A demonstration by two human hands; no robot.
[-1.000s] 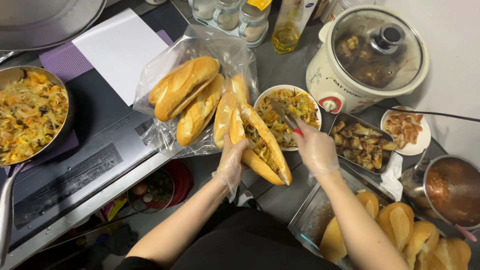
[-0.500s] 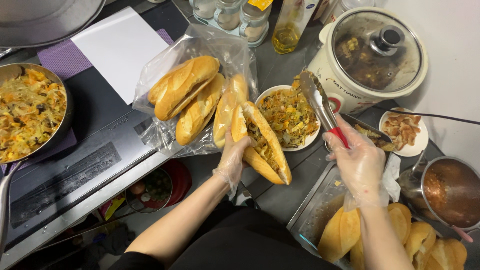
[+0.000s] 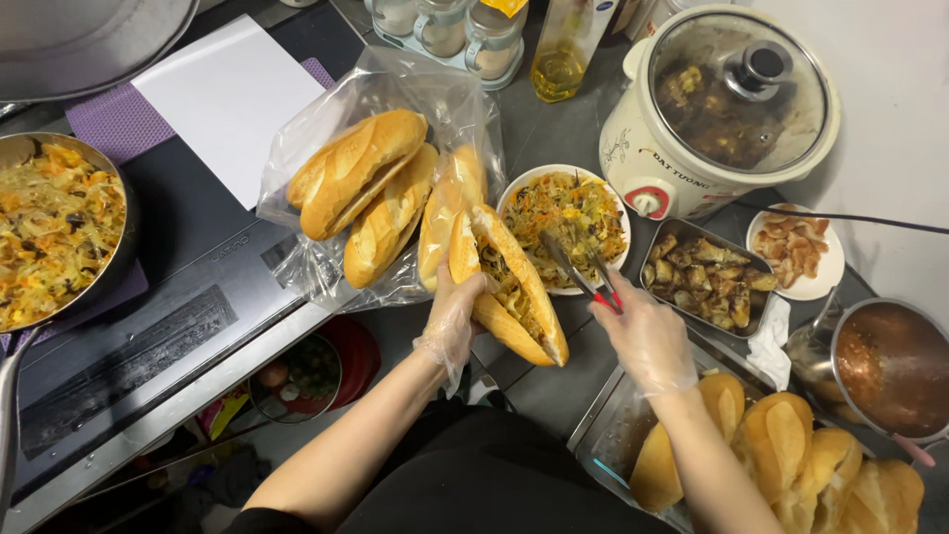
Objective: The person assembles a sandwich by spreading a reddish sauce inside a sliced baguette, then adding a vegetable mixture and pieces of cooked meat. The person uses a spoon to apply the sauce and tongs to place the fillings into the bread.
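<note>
The tabletop [image 3: 554, 129] is dark grey and evenly lit from above. A flat black cooktop [image 3: 188, 287] with a metal front edge occupies its left part. A pale, plain wall [image 3: 890, 59] borders the upper right corner.

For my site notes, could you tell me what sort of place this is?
Probably a small sandwich stall or kitchen counter: a bag of baguettes, a slow cooker and a pan of stir-fried vegetables crowd the worktop.

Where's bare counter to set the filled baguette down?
The dark stovetop between the pan and the bread bag is bare. The right side is crowded: shredded-vegetable plate, meat tray, cooker, sauce pot, roll tray.
</note>
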